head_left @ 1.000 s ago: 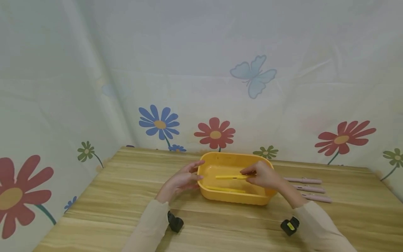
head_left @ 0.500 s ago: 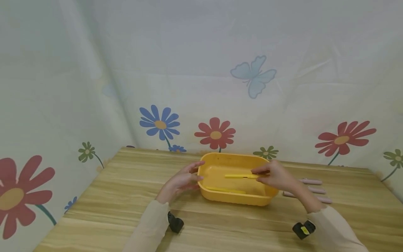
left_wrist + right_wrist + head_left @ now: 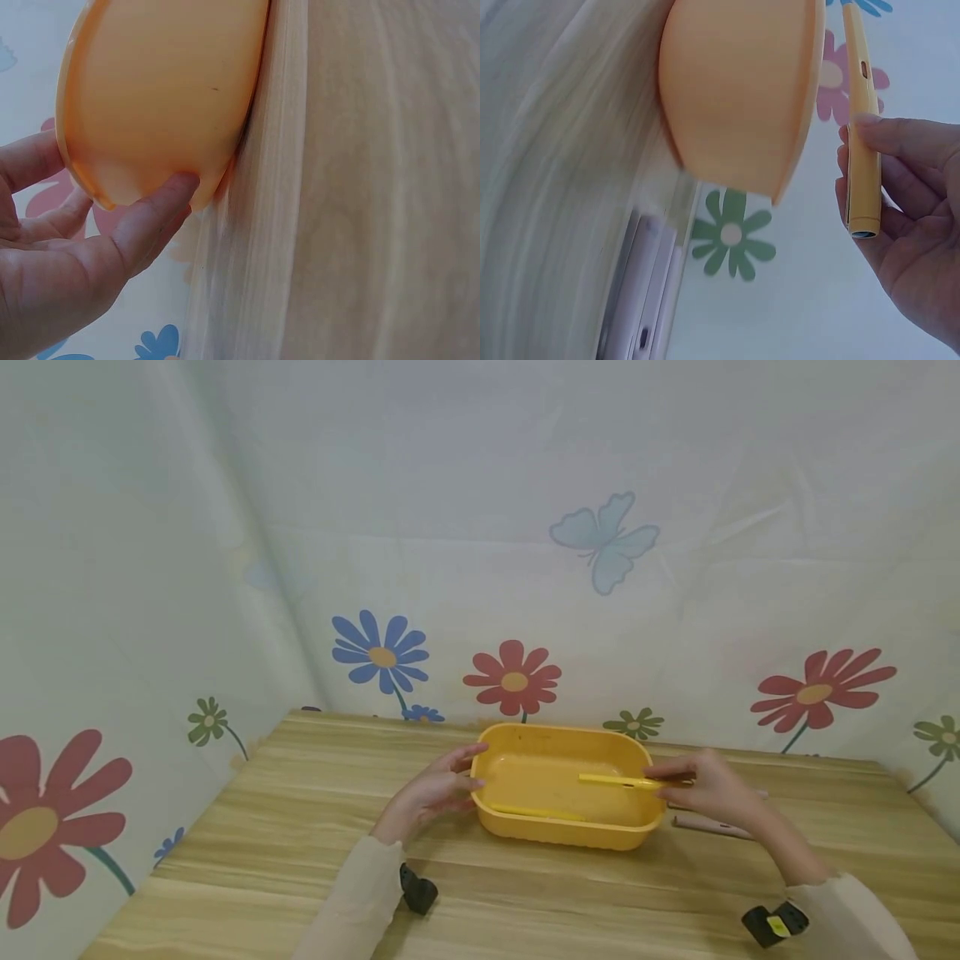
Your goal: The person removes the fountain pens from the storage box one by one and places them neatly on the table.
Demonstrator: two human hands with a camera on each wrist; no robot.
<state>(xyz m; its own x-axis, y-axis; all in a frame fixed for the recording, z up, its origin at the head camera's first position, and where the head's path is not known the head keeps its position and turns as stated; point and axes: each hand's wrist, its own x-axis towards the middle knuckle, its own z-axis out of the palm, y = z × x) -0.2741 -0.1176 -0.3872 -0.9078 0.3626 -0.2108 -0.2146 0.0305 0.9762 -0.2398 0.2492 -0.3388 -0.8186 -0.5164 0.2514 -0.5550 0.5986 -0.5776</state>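
Observation:
My left hand [image 3: 435, 785] holds the left end of a yellow plastic basin [image 3: 566, 837], its fingers spread around the end wall. In the left wrist view, the fingertips press on the basin wall [image 3: 165, 90] and its rim. With thumb and fingers, my right hand [image 3: 708, 785] pinches a yellow pen [image 3: 607, 780] above the basin's right rim. This pen [image 3: 864, 150] shows a small window in its barrel and a clip in the right wrist view. Another yellow pen [image 3: 536, 812] lies inside the basin along the near wall.
Pale mauve pens [image 3: 712, 827] lie on the wooden table [image 3: 525, 902] right of the basin, partly hidden by my right hand. Behind the table hangs a cloth backdrop [image 3: 450, 568] printed with flowers and a butterfly.
My right hand has moved right with the yellow pen, from over the basin's middle to its right rim. It covers more of the mauve pens. The left hand and basin have stayed still.

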